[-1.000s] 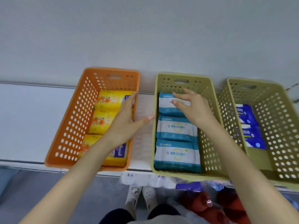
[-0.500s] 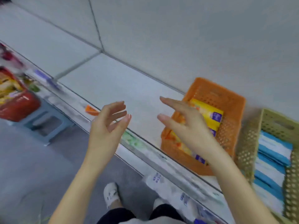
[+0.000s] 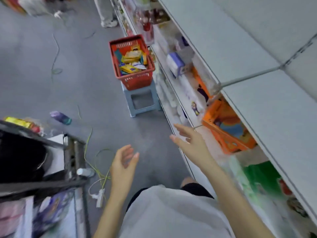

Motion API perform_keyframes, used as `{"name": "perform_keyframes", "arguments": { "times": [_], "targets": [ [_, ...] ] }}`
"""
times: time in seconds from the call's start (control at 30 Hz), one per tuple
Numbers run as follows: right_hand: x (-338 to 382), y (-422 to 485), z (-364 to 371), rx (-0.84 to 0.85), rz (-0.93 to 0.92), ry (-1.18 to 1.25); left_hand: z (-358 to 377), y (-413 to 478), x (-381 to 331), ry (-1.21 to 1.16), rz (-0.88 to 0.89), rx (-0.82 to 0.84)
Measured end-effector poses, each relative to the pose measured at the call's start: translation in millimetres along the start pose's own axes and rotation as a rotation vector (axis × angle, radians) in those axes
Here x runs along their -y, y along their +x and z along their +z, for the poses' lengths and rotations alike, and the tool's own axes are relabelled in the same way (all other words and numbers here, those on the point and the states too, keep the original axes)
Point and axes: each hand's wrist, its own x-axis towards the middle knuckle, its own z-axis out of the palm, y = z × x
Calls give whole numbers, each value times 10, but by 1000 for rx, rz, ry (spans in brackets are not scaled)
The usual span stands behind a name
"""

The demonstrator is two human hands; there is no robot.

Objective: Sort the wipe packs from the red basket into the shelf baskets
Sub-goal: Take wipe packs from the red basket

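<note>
1. Both hands hold nothing. The left hand (image 3: 124, 162) hangs at about 6 o'clock with its fingers relaxed and a little curved. The right hand (image 3: 190, 143) is stretched forward at about 5 o'clock with its fingers spread. The two hands are apart and touch nothing.
2. I judge that the hands are free because the person goes to fetch the next packs: both point toward the red basket (image 3: 137, 81), which is well apart from them at 12 o'clock.
3. The red basket stands on a small grey-blue stool (image 3: 145, 111), just beside the foot of the shelf (image 3: 257, 57). The stool probably lifts it, so that less bending is needed.
4. The wipe packs (image 3: 131, 61) lie inside the basket in a loose, mixed heap, yellow, white and teal together. So there is more to sort.
5. The shelf baskets are not in view here.
6. There is no worktop; everything stands on a grey floor (image 3: 77, 74) in a narrow shop aisle.
7. The shelf runs from 1 o'clock to 4 o'clock, with pale boards above and blurred goods below, among them an orange box (image 3: 226, 127) at 3 o'clock.
8. On the floor, a purple bottle (image 3: 60, 115) lies at 9 o'clock, and a yellow-green cable (image 3: 101, 169) runs near a white power strip (image 3: 100, 197) at 7 o'clock; a foot may catch on it.
9. A dark rack (image 3: 34, 152) fills 8 o'clock. The legs of another person (image 3: 106, 12) stand at 11 o'clock, far along the aisle.
</note>
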Motion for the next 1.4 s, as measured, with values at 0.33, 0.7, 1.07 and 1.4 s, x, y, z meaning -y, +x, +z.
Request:
{"name": "perform_keyframes", "arguments": {
  "times": [0.33,0.7,1.07,1.4],
  "targets": [
    [208,1942,418,140,82,-69,167,1476,-12,4,-218,-122],
    [1143,5130,316,74,16,13,637,4116,-1175,-222,-326,-383],
    [754,7245,1126,58,278,-21,1030,6359,-708,-115,-590,-206],
    [66,8958,2016,95,116,-375,1420,8026,456,48,-972,37]
  ]
}}
